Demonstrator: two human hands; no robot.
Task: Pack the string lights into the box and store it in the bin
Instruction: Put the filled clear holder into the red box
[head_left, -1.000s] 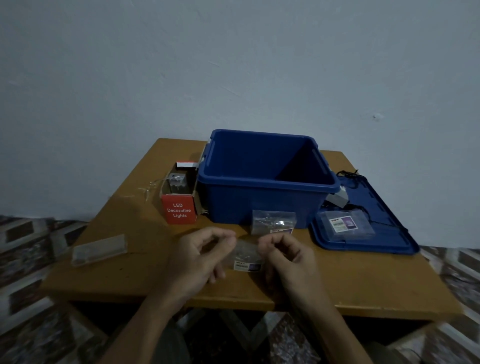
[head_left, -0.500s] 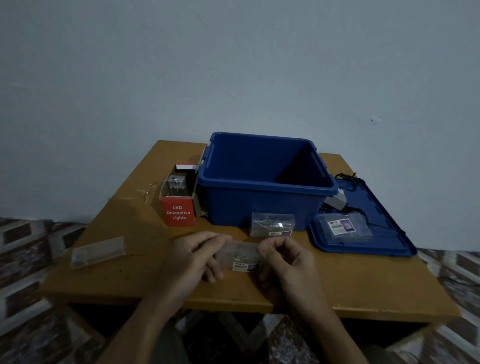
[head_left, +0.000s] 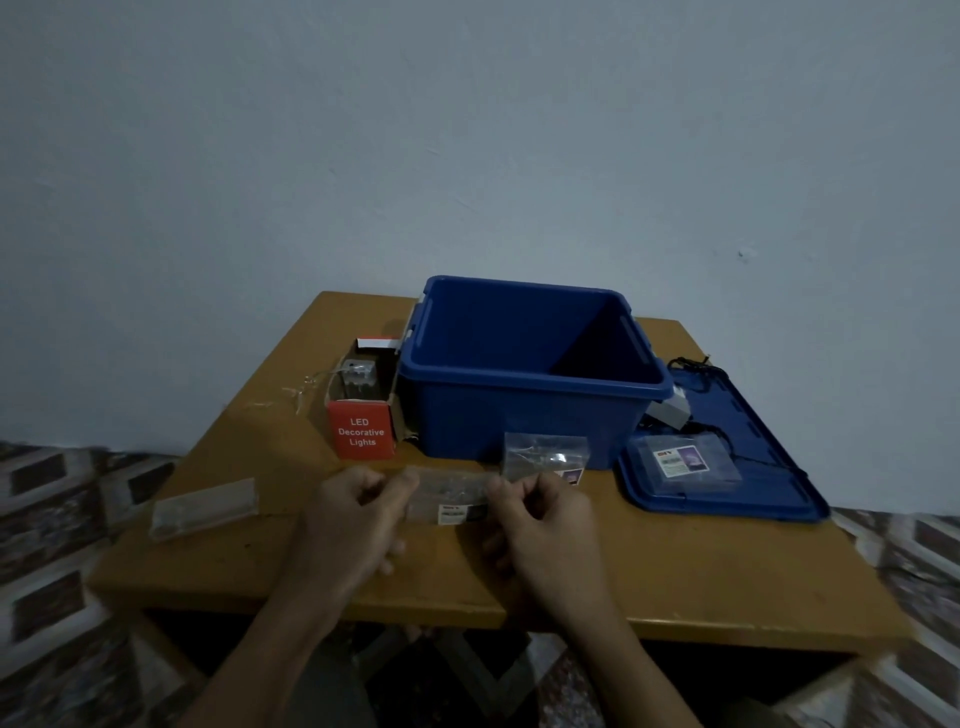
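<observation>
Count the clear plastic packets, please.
4 clear packets: one between the left hand and right hand, one against the bin, one on the lid, one at the table left edge. Bin may hide more.

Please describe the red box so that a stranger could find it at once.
Find the big blue bin on the wooden table. The red box stands just to its left, top open. Only it is red, with white words "LED Decorative Lights".

Head camera looks forward-down, close over the table (head_left: 675, 587).
</observation>
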